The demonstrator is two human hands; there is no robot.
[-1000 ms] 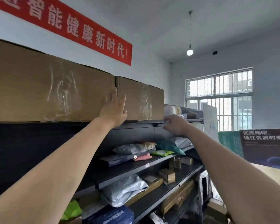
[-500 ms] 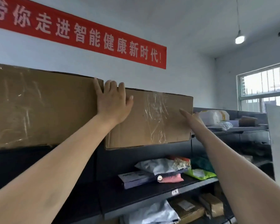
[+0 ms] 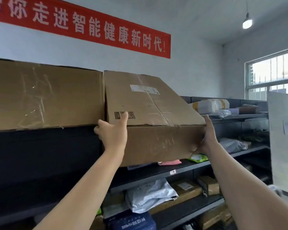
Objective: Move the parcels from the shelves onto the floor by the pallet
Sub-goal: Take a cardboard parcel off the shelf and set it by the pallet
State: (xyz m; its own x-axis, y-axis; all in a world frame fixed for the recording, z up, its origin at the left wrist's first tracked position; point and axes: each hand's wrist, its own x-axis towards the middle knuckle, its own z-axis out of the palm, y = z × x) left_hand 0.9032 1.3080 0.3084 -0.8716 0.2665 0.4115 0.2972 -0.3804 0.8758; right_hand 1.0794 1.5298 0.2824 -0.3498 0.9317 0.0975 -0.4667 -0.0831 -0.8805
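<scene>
Box (image 3: 150, 103), brown cardboard, tipped forward off the top shelf (image 3: 236, 116) edge, its near end hanging lower than its far end. Top face shows a white shipping label, print too blurred to read, plus a black printed block and QR code near the left front corner. Clear tape runs along the centre seam and down the front face.

Left hand (image 3: 112, 133) grips the box's left front corner, thumb up over the QR code. Right hand (image 3: 206, 138) clasps the right front corner, fingers wrapped under the lower edge.

Big box (image 3: 45, 95) sits just left, touching, flat on the same shelf at its front edge; scuffed tape on its face.

Top shelf, right end: a taped pale parcel (image 3: 209, 105) and small packets. Middle shelf: grey mailer (image 3: 231, 144), green and pink packets partly hidden behind the box; a small shelf tag, unreadable. Lower shelf: grey bag (image 3: 150, 195), flat cartons with labels. Bottom: blue box (image 3: 131, 222), white characters, unclear.

Wall: red banner (image 3: 93, 29), white characters "你走进智能健康新时代!". Barred window (image 3: 273, 75) at right, hanging lamp (image 3: 247, 22), white board (image 3: 283, 143) leaning by the shelf end.
</scene>
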